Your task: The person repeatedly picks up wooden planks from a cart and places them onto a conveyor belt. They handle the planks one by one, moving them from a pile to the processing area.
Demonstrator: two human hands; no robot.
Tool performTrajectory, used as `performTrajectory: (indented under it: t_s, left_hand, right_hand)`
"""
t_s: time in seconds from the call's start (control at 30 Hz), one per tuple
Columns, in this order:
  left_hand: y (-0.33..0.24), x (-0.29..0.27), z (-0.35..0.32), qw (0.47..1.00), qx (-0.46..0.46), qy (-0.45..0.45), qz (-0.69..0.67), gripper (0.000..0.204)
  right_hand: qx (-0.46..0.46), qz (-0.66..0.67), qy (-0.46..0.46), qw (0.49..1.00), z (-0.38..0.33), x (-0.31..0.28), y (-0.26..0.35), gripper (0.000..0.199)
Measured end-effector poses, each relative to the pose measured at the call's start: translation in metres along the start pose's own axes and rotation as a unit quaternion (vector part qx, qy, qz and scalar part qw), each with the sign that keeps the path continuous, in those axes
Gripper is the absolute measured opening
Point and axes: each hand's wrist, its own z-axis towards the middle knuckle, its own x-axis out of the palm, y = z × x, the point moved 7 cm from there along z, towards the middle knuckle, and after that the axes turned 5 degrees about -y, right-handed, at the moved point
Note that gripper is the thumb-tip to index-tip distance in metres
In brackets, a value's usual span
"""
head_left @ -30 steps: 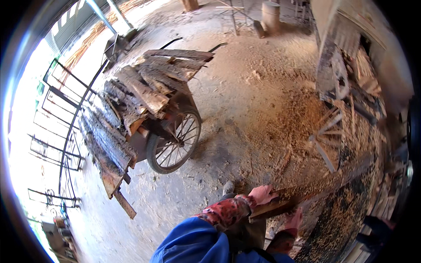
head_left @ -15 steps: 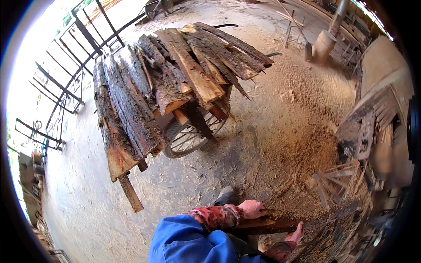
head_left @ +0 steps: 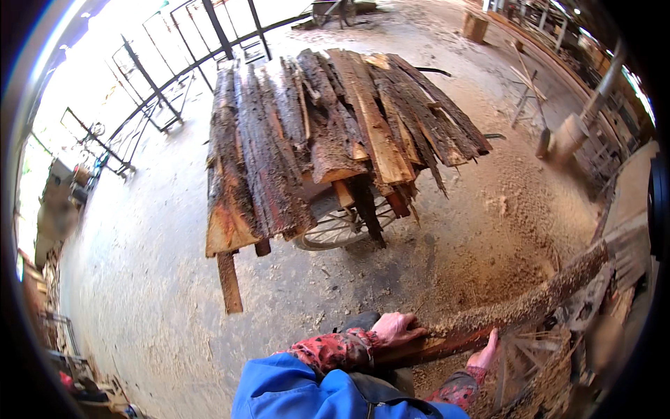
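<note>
A long wooden slab (head_left: 453,341), reddish brown along its side and strewn with sawdust on top, reaches from in front of my body to the far right. My left hand (head_left: 396,328) closes over the far edge of its near end, fingers bent onto it. Farther along, my right hand (head_left: 484,353) grips the near side, with one digit pointing up along the edge and the other fingers hidden. Ahead stands a cart carrying several bark-covered slabs (head_left: 265,167) side by side. Its spoked wheel (head_left: 342,230) shows beneath the load.
Sawdust (head_left: 502,237) lies thick on the concrete floor (head_left: 153,279) to the right. A dark metal frame (head_left: 157,98) stands at the far left. A shovel (head_left: 543,143) and a pale cylindrical thing (head_left: 569,136) are at the far right, near blurred boards (head_left: 628,202).
My view has turned, so the loaded cart sits farther right in it. The held slab now slants up toward the far right, and more of its sawdust-covered length shows. Both hands keep their hold.
</note>
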Motion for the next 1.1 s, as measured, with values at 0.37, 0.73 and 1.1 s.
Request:
performTrajectory:
  t_s: [0.37,0.73,1.1]
  left_hand:
    - [0.009,-0.014,-0.041,0.940,-0.125,-0.204,-0.242,0.043]
    - [0.044,-0.095,-0.104,0.821,-0.109,-0.457,-0.324,0.036]
    - [0.118,-0.206,-0.177,0.731,-0.119,-0.626,-0.243,0.033]
  right_hand:
    - [-0.109,-0.005,0.328,0.938,-0.004,0.133,0.063,0.029]
    - [0.048,-0.098,0.418,0.902,-0.010,0.119,-0.022,0.014]
    - [0.126,-0.144,0.343,0.919,-0.012,0.075,-0.111,0.011]
